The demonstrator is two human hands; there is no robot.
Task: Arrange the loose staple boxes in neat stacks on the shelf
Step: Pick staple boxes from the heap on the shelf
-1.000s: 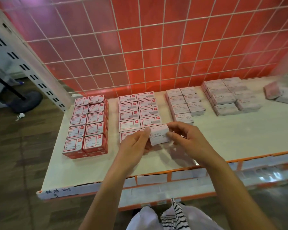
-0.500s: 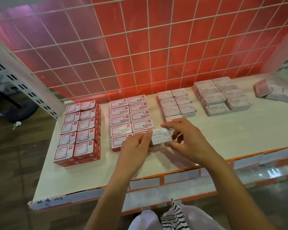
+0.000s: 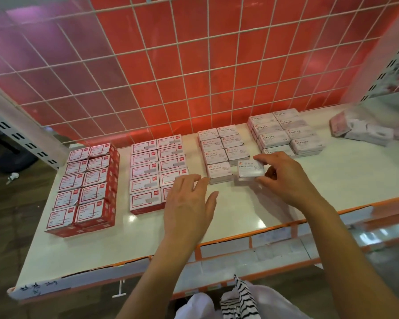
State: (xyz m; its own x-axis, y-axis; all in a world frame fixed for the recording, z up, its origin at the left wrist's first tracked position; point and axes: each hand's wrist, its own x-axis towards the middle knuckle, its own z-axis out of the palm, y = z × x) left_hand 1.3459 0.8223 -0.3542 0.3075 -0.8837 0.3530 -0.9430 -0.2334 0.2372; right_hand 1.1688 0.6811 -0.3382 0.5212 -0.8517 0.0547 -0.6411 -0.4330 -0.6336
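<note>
Head camera: I saw the right hand (image 3: 283, 178) pinching a white paper-clip box (image 3: 249, 169) at the front right of the paper-clip stacks (image 3: 217, 153) on the white shelf (image 3: 240, 203). The left hand (image 3: 189, 203) hung relaxed, fingers spread, over the front of the red-labelled stacks (image 3: 152, 171). Loose boxes (image 3: 359, 131) lay far right.

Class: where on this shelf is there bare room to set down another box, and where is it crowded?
Bare: the shelf right of the right hand, before the STAPLES stacks and loose pile; the strip before the red boxes. Crowded: the back, along the wire grid.
</note>
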